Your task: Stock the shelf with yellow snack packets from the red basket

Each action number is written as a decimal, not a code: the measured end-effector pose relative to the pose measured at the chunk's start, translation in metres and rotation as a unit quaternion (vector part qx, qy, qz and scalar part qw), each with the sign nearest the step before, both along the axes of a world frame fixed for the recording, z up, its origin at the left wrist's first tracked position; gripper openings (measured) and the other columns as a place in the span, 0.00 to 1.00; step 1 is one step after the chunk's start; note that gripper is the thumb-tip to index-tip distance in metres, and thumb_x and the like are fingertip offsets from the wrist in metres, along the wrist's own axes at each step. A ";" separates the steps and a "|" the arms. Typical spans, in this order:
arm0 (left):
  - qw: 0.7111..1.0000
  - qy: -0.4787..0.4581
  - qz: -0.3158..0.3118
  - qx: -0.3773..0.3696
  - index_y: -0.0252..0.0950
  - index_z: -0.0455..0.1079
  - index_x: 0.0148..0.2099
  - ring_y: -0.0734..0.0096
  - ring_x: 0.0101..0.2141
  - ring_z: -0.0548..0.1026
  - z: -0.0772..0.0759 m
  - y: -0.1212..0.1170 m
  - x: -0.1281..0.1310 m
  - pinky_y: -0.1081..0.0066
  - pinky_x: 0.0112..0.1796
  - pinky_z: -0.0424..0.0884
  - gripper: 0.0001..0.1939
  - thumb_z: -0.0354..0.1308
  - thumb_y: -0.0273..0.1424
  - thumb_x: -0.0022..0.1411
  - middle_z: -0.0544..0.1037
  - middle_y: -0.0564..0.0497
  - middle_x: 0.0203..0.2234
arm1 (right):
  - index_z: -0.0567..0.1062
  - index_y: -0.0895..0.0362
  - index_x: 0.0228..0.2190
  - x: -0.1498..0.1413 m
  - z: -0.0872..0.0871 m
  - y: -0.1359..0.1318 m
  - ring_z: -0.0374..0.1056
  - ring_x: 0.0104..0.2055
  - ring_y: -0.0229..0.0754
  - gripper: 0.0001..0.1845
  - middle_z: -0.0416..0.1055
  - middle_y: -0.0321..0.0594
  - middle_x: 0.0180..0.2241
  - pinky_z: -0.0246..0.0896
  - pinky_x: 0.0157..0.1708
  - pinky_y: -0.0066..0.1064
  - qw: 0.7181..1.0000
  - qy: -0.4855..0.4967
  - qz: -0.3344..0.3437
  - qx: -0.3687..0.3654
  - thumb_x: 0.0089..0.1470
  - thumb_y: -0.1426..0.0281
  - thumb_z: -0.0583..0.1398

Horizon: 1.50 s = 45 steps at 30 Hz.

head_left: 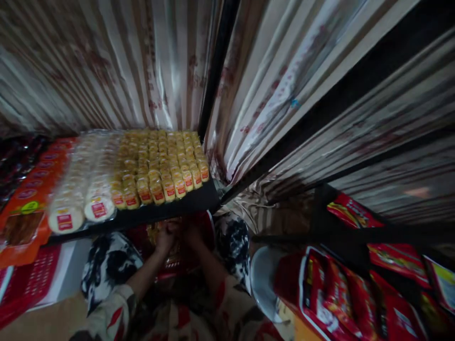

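Observation:
My left hand (165,237) and my right hand (190,235) are low in the view, close together inside a red plastic basket (206,227) under the shelf edge. Both hands have their fingers curled round a clear pack of small yellow items (156,234); the dim light hides the grip's detail. My patterned sleeves run down toward the camera. Just above the hands a dark shelf (170,208) carries rows of yellow packs with red labels (159,166) and round white packs (81,199) to their left.
Orange packets (31,199) line the shelf's left end. Striped curtains hang behind. Red snack bags (341,293) fill a rack at lower right, with a white rounded object (263,279) beside them. Another red basket (31,279) lies at lower left.

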<state>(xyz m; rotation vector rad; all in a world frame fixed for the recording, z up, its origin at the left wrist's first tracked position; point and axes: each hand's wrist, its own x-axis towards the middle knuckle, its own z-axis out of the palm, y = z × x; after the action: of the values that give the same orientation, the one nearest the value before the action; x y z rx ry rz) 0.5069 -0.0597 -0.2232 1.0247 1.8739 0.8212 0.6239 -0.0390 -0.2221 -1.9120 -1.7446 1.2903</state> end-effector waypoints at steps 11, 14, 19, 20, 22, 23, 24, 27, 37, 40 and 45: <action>0.982 0.067 -0.101 0.143 0.38 0.67 0.36 0.67 0.35 0.73 0.074 -0.023 0.004 0.65 0.41 0.69 0.08 0.53 0.31 0.51 0.75 0.51 0.32 | 0.73 0.58 0.31 0.016 0.046 -0.030 0.72 0.37 0.39 0.05 0.76 0.39 0.33 0.65 0.38 0.29 0.996 0.059 -0.028 0.053 0.51 0.75 0.57; 0.971 0.089 -0.120 0.184 0.38 0.68 0.38 0.67 0.37 0.74 0.093 -0.024 0.006 0.65 0.42 0.69 0.09 0.52 0.30 0.53 0.75 0.50 0.34 | 0.71 0.56 0.33 0.020 0.056 -0.035 0.72 0.37 0.38 0.07 0.75 0.37 0.34 0.66 0.41 0.29 0.991 0.099 -0.032 0.082 0.49 0.77 0.56; 0.953 0.098 -0.150 0.243 0.38 0.68 0.44 0.67 0.40 0.73 0.123 -0.011 0.011 0.65 0.44 0.69 0.12 0.51 0.29 0.56 0.74 0.49 0.40 | 0.69 0.54 0.39 0.024 0.078 -0.035 0.72 0.36 0.37 0.12 0.73 0.38 0.39 0.68 0.40 0.31 0.967 0.166 -0.074 0.178 0.50 0.74 0.55; 0.949 0.095 -0.155 0.256 0.38 0.67 0.45 0.67 0.40 0.73 0.128 -0.006 0.012 0.64 0.44 0.70 0.13 0.51 0.29 0.56 0.74 0.48 0.40 | 0.69 0.54 0.40 0.024 0.083 -0.034 0.72 0.36 0.38 0.13 0.73 0.39 0.40 0.68 0.40 0.32 0.962 0.168 -0.080 0.200 0.50 0.74 0.55; 0.943 0.094 -0.160 0.275 0.37 0.66 0.47 0.66 0.41 0.73 0.138 0.005 0.015 0.64 0.44 0.70 0.14 0.51 0.29 0.57 0.74 0.47 0.41 | 0.68 0.54 0.44 0.024 0.093 -0.029 0.71 0.37 0.38 0.16 0.72 0.41 0.42 0.68 0.41 0.34 0.952 0.170 -0.088 0.240 0.51 0.74 0.54; 0.941 0.097 -0.160 0.280 0.37 0.65 0.47 0.66 0.41 0.73 0.143 0.011 0.016 0.63 0.44 0.70 0.15 0.51 0.29 0.57 0.74 0.47 0.41 | 0.67 0.54 0.45 0.025 0.097 -0.026 0.71 0.37 0.38 0.18 0.71 0.41 0.43 0.68 0.41 0.34 0.947 0.169 -0.094 0.257 0.51 0.74 0.53; 0.939 0.101 -0.162 0.285 0.37 0.65 0.48 0.65 0.41 0.73 0.147 0.018 0.019 0.63 0.44 0.70 0.14 0.51 0.29 0.58 0.74 0.47 0.41 | 0.67 0.54 0.46 0.025 0.101 -0.022 0.71 0.38 0.39 0.18 0.71 0.42 0.44 0.68 0.41 0.34 0.942 0.167 -0.100 0.274 0.51 0.74 0.53; 0.931 0.108 -0.174 0.303 0.36 0.64 0.48 0.65 0.41 0.73 0.156 0.036 0.026 0.62 0.45 0.70 0.14 0.50 0.28 0.59 0.74 0.46 0.42 | 0.66 0.54 0.47 0.026 0.111 -0.008 0.69 0.40 0.40 0.19 0.69 0.43 0.45 0.69 0.39 0.33 0.927 0.160 -0.120 0.318 0.51 0.73 0.54; 0.923 0.174 -0.153 0.307 0.35 0.66 0.50 0.63 0.49 0.68 0.165 0.067 0.043 0.61 0.52 0.65 0.18 0.48 0.26 0.58 0.70 0.44 0.46 | 0.66 0.60 0.49 0.020 0.114 0.039 0.69 0.41 0.42 0.21 0.68 0.49 0.45 0.66 0.43 0.35 0.932 0.061 -0.147 0.326 0.51 0.76 0.54; 0.925 0.166 -0.147 0.310 0.34 0.63 0.55 0.62 0.52 0.67 0.162 0.070 0.043 0.58 0.54 0.63 0.22 0.46 0.24 0.58 0.70 0.43 0.49 | 0.65 0.59 0.51 0.018 0.114 0.044 0.69 0.41 0.42 0.22 0.68 0.48 0.46 0.64 0.45 0.35 0.937 0.024 -0.147 0.317 0.53 0.74 0.54; 0.917 0.164 -0.167 0.323 0.32 0.60 0.58 0.62 0.56 0.64 0.155 0.071 0.038 0.56 0.58 0.59 0.24 0.44 0.23 0.59 0.67 0.41 0.55 | 0.67 0.58 0.50 0.015 0.117 0.048 0.66 0.46 0.46 0.20 0.71 0.47 0.44 0.60 0.48 0.35 0.940 -0.038 -0.136 0.310 0.55 0.70 0.54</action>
<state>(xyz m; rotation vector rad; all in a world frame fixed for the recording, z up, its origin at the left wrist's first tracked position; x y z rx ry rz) 0.5452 0.0112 -0.0685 1.9376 1.6312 1.1426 0.6391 0.0089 -0.1047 -1.7444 -1.5887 0.4872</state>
